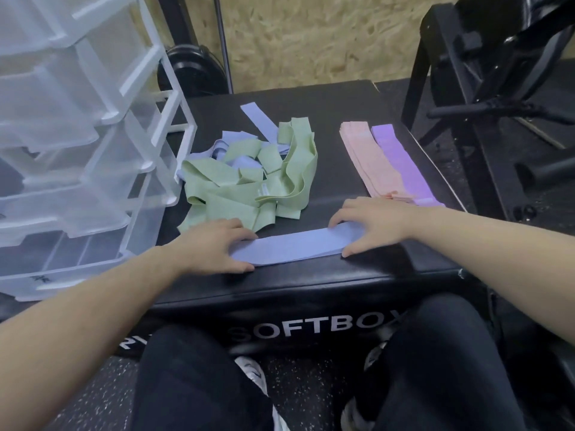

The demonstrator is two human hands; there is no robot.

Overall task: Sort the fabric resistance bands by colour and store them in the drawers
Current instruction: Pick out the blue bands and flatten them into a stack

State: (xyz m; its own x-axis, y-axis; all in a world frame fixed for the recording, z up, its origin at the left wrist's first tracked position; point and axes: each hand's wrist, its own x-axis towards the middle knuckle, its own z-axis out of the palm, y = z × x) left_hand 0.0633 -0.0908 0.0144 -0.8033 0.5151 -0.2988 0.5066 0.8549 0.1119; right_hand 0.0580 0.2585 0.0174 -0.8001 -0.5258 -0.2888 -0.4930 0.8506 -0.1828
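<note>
Bare box top btwn tangled pile & pink stack; drawer unit blocks left.

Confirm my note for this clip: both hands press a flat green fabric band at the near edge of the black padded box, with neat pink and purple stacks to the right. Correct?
Not quite: the flat fabric band under the left hand and right hand is blue, not green, as the head view shows. The green bands lie tangled in the heap behind. Otherwise right: it lies at the near edge of the black padded box, with the pink stack and purple stack to the right.
</note>
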